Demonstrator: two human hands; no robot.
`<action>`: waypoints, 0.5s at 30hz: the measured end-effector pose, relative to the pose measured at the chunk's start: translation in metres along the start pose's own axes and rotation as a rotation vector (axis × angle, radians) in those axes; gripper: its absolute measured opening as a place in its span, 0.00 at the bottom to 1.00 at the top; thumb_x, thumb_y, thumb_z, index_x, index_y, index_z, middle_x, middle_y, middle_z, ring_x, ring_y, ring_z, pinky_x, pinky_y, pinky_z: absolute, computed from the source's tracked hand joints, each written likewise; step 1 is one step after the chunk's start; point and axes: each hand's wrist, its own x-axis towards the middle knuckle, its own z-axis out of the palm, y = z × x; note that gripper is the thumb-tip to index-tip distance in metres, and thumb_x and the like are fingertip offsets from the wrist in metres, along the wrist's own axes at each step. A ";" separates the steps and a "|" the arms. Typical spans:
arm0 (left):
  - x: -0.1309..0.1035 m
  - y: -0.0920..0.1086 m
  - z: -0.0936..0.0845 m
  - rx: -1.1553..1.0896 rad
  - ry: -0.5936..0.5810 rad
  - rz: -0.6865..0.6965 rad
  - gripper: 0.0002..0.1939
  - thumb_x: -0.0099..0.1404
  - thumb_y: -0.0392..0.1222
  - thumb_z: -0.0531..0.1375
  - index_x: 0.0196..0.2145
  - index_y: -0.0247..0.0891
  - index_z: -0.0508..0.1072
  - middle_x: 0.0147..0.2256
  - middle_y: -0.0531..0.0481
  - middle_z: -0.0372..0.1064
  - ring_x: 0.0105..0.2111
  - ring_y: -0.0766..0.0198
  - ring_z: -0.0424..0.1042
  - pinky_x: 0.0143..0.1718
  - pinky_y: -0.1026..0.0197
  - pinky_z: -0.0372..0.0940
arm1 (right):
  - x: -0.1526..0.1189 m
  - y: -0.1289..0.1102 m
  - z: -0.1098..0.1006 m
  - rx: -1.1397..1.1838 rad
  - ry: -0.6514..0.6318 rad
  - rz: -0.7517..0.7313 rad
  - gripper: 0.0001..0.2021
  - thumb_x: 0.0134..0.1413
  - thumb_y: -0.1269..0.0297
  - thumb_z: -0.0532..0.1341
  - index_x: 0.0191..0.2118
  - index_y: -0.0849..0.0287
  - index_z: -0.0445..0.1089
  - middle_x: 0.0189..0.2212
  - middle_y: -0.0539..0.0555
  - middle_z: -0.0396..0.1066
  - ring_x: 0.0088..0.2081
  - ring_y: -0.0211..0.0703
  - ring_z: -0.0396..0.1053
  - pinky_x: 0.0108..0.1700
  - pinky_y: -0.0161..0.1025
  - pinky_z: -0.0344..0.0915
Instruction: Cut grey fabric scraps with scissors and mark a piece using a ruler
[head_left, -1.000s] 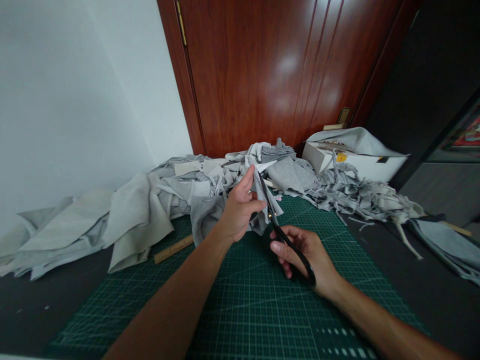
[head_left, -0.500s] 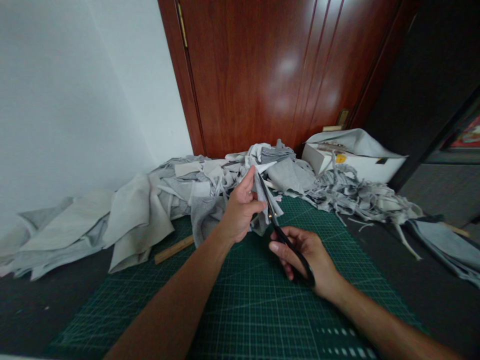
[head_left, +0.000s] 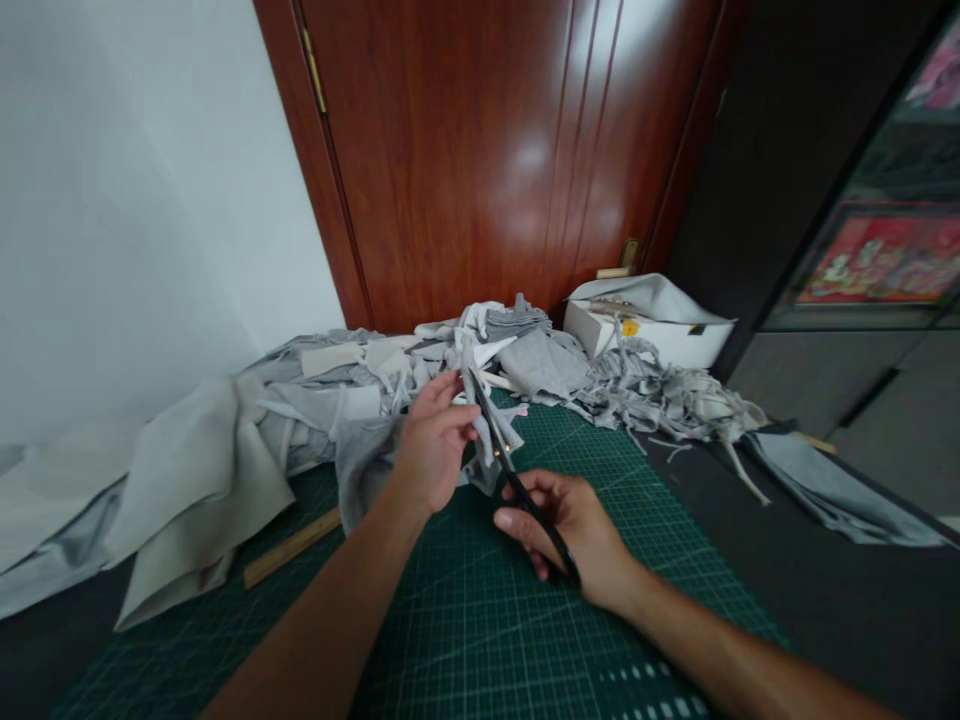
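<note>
My right hand (head_left: 559, 535) grips a pair of black-handled scissors (head_left: 510, 470), fingers wrapped round the handles. Their blades point up and away, lying against a small piece of grey fabric (head_left: 481, 425). My left hand (head_left: 435, 440) pinches that fabric from the left, with thumb and fingers close to the blades. Whether the blades are parted is hard to make out. Beneath both hands spreads a green cutting mat (head_left: 465, 620) with a grid. A darker grey cloth (head_left: 364, 465) lies just behind my left wrist.
Large pale fabric sheets (head_left: 187, 470) are heaped on the left, beside a wooden strip (head_left: 292, 548). Further back, scraps (head_left: 547, 360) pile against a red-brown door (head_left: 450, 180). A white box (head_left: 667, 340) and tangled fabric strips (head_left: 675, 395) lie at the back right.
The view has swung right, so everything sits further left. My left fingers have curled lower on the fabric, where one pointed up along it before. The scissors stay against the fabric.
</note>
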 end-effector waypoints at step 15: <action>0.009 0.006 0.000 0.020 0.195 -0.048 0.15 0.48 0.33 0.72 0.35 0.36 0.75 0.29 0.54 0.73 0.27 0.66 0.70 0.27 0.65 0.65 | 0.001 0.005 -0.001 -0.028 -0.024 0.020 0.28 0.38 0.47 0.81 0.37 0.60 0.71 0.16 0.39 0.65 0.14 0.29 0.57 0.14 0.28 0.58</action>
